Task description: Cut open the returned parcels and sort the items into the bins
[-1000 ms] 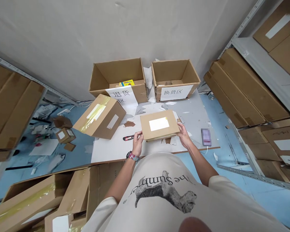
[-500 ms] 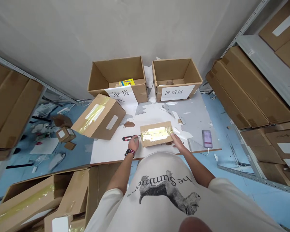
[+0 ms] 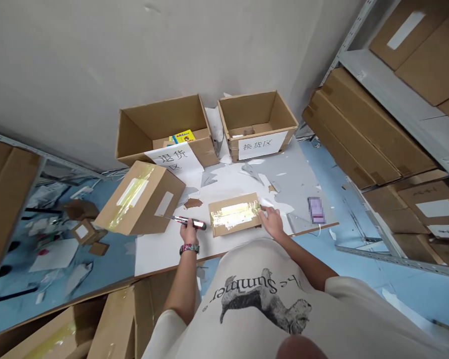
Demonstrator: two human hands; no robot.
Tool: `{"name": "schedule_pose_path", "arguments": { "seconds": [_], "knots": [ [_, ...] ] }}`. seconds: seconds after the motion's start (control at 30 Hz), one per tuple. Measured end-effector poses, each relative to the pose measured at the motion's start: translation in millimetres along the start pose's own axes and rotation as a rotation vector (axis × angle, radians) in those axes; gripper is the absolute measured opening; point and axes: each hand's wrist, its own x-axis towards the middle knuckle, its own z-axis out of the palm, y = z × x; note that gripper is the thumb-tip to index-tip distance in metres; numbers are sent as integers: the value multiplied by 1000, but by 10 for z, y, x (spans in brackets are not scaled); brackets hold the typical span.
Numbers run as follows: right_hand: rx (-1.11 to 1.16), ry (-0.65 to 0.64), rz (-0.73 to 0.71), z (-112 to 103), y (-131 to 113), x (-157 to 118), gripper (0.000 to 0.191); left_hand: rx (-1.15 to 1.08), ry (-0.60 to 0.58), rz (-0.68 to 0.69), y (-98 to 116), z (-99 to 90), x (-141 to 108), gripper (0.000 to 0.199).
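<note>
My left hand [image 3: 189, 232] is shut around a box cutter [image 3: 189, 223] with a red and black handle, held level, its tip pointing left toward a taped cardboard carton [image 3: 142, 202]. The tip is close to the carton's lower corner. My right hand [image 3: 273, 223] grips the right end of a flat cardboard parcel [image 3: 234, 214], which lies on a white board [image 3: 160, 254] with yellow-taped strips facing up.
Two open cardboard boxes stand at the back of the board, the left box [image 3: 160, 119] holding a yellow item and the right box [image 3: 254, 112] a small object; both carry paper signs. A blurred phone [image 3: 316, 209] lies right. Shelved cartons [image 3: 370, 129] stand right; cardboard [image 3: 115, 324] lies near me.
The parcel has turned over, its white label replaced by the taped side. My left hand has carried the cutter left, away from the parcel toward the carton. The view has swung slightly.
</note>
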Motion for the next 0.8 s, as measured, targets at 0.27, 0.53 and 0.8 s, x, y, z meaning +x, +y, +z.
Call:
{"name": "schedule_pose_path", "arguments": {
  "seconds": [0.27,0.53,0.8],
  "knots": [
    [781,-532,-52,0,-623,117,60,-119,-471,140,372,134,-885,78],
    [-59,-484,-383,-47,-676,269,72,109,-303,273,155,12,-815,96],
    [-855,-561,-965,5,-1415,170,70,256,-573,410,243,85,-758,110]
  ]
}}
